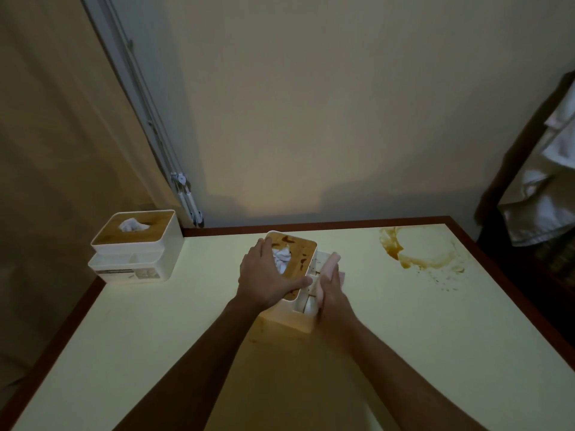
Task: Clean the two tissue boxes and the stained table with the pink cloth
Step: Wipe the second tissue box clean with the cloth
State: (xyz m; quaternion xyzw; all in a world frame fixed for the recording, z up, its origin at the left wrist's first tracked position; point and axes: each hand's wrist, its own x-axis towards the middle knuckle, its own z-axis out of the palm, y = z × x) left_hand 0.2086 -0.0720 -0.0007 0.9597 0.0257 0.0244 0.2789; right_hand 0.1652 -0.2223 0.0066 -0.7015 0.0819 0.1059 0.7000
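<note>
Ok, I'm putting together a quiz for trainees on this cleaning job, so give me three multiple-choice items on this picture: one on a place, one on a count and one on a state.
1. Where on the table is the brown stain? A far right; B near left; C near middle.
2. How many tissue boxes stand on it? A one; B two; C three.
3. What is the right hand doing? A lying flat on the table; B holding the pink cloth against the centre box; C pulling out a tissue.

Answers:
1 A: the stain lies by the far right corner.
2 B: there is the corner box at far left, and the centre one under the left hand.
3 B: pink cloth shows round its fingers at the box's side.
</note>
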